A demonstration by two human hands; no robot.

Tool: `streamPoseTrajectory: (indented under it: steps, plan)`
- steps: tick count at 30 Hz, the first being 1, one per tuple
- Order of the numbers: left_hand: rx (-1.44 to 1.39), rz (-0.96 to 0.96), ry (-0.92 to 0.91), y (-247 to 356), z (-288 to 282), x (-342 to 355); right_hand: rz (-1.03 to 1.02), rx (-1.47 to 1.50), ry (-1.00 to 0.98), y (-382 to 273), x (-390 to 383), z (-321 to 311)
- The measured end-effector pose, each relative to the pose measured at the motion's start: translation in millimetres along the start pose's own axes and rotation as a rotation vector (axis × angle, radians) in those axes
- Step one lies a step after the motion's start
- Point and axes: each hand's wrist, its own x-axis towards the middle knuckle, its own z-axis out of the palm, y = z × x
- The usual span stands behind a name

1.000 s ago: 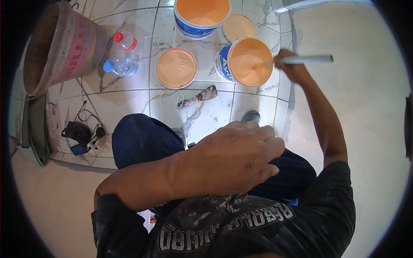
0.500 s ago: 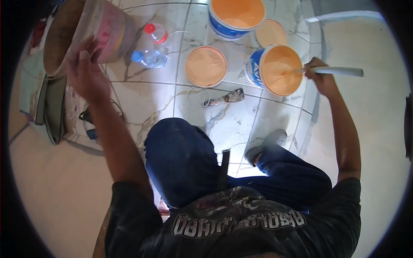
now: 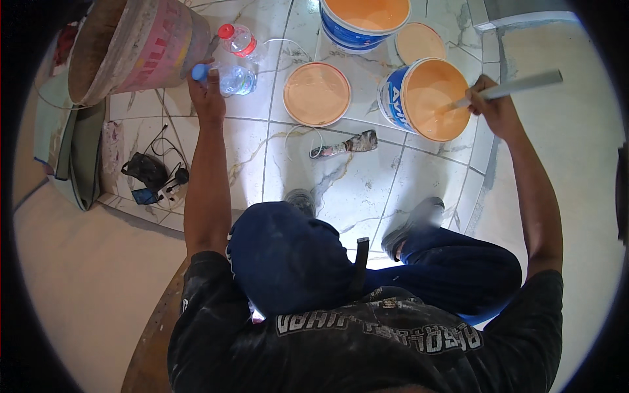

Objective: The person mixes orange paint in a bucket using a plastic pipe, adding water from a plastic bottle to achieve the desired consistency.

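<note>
My left hand [image 3: 208, 98] has its thumb and fingers around the neck of a clear plastic bottle [image 3: 236, 79] with a blue cap, which lies on the tiles. Just behind it is a second clear bottle [image 3: 240, 43] with a red cap. In my right hand [image 3: 491, 107] is a pale grey stick [image 3: 527, 84], its lower end dipped into orange paint. The blue-and-white paint bucket [image 3: 393, 98] holding that paint is tipped toward me. My right fingers are closed around the stick near the bucket's rim.
A large dirty bucket [image 3: 147, 56] stands at the far left. Another orange paint bucket [image 3: 354, 42] is at the back. Two paint-coated lids [image 3: 317, 93] [image 3: 421, 44] and a stained scraper [image 3: 347, 144] lie on the tiles. Left sit a black pouch [image 3: 145, 171], phone and cables.
My left hand has left the large bucket's rim and moved right to the blue-capped bottle. The bottle's cap end has shifted slightly left. My right hand still holds the stick in the paint.
</note>
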Motion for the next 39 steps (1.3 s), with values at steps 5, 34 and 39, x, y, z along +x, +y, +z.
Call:
streamPoseTrajectory:
  steps: [5,34,39]
  plan:
    - [-0.151,0.038,0.064,48,-18,-6,-0.055,-0.143,-0.015,-17,15,9]
    - [-0.313,0.016,-0.607,241,122,-18,-0.072,-0.058,0.286,38,63,-15]
    - [-0.157,-0.007,-0.68,247,142,-31,-0.051,-0.121,0.307,36,71,-10]
